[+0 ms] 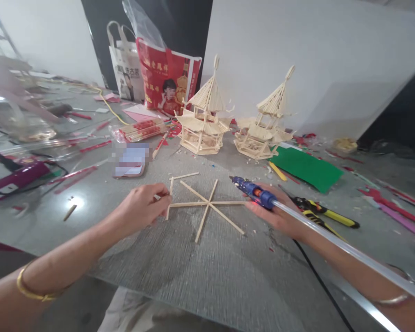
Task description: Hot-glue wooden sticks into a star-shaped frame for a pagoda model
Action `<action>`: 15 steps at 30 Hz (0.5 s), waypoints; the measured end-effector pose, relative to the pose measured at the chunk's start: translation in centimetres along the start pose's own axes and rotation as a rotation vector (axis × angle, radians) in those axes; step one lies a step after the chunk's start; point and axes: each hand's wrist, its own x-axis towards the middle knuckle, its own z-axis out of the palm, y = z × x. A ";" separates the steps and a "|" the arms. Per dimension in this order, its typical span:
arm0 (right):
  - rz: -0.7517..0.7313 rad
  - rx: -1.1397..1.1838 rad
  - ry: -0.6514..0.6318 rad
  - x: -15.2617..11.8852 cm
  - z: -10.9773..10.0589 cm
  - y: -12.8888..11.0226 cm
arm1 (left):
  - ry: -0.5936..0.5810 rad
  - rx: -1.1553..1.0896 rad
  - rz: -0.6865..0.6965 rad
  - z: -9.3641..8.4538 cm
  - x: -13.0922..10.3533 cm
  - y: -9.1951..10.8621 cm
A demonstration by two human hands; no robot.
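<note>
Thin wooden sticks form a six-armed star (209, 203) flat on the grey table (141, 267). At the star's left arm, my left hand (148, 203) is closed, its fingertips pinching a short upright-running stick (168, 211). Another stick (185, 176) lies at an angle above, meeting the top of the left-hand sticks. My right hand (280, 212) is wrapped around a blue glue gun (259, 193), whose nozzle points left above the star's right side. A long clear glue stick (332, 235) extends from its back.
Two wooden stick pagodas (204, 124) (268, 127) stand behind. Green sheet (306, 167) and yellow-black pliers (325, 214) lie right. A phone (133, 160), bundled sticks (143, 130), and a purple tool (20, 177) are left. Bags (166, 78) stand at the back; a blurred person's arm (17, 92) shows far left.
</note>
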 end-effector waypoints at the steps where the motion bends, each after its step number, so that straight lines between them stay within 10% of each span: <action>1: -0.010 0.006 -0.017 0.3 0.3 0.1 | 0.004 -0.015 -0.005 0.1 0.2 -0.1; 15: -0.010 0.003 -0.043 0.0 0.9 0.0 | 0.028 -0.335 -0.081 1.3 2.5 0.9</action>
